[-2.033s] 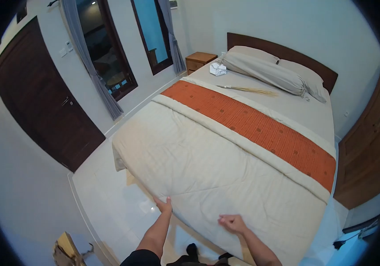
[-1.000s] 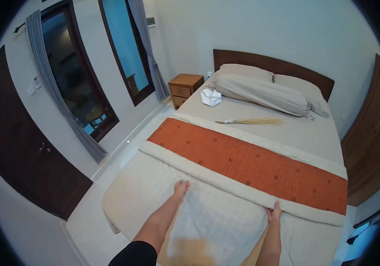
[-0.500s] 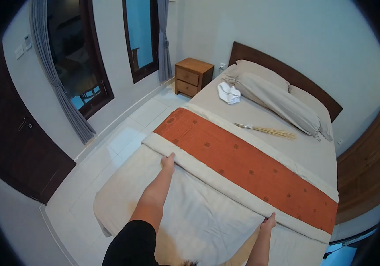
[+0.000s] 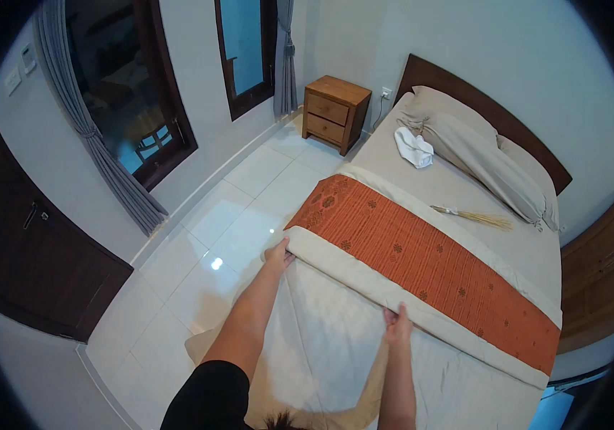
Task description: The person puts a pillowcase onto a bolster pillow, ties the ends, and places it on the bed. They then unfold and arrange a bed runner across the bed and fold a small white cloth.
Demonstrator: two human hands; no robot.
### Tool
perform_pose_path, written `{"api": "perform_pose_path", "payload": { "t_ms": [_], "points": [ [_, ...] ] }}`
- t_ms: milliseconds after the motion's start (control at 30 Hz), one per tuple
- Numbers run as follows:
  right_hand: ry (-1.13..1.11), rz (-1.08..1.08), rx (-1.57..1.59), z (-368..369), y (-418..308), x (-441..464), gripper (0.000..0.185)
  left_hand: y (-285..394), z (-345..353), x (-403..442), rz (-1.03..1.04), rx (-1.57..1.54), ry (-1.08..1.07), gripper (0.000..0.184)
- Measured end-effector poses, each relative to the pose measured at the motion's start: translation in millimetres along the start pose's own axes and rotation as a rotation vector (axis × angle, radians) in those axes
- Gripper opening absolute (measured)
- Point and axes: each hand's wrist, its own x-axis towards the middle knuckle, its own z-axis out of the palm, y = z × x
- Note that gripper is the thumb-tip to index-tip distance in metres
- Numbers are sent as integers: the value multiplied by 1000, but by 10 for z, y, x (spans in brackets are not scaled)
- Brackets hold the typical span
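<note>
A cream blanket lies over the foot half of the bed, with a thick folded-back edge beside an orange patterned bed runner. My left hand is closed on the fold near its left end, by the side of the bed. Farther along, my right hand grips the same fold, thumb pointing up along it and fingertips partly hidden. Between my hands the folded edge runs fairly straight. The blanket's lower part falls toward me between my arms.
A broom of thin sticks and a crumpled white cloth lie on the sheet near the bolster. A wooden nightstand stands beyond the bed. Tiled floor runs along the left, toward a dark door.
My right hand has moved left along the fold, closer to my left hand. My left hand is now nearer the bed's left edge. The camera view has shifted left.
</note>
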Motion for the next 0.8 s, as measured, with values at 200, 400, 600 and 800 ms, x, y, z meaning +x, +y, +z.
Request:
{"api": "perform_pose_path", "payload": {
  "t_ms": [200,400,600,800],
  "points": [
    [-95,136,-294,431,360,-151,41,-148,-130,177,16,23,-14,32],
    [-105,231,-218,370,299,-121,49,-221,-203,295,65,83,-14,29],
    [-44,199,-172,501,286,-209,49,-170,-143,331,5,64,-43,35],
    [136,0,-115,380,585,37,42,-181,-121,412,-124,27,14,47]
  ]
}}
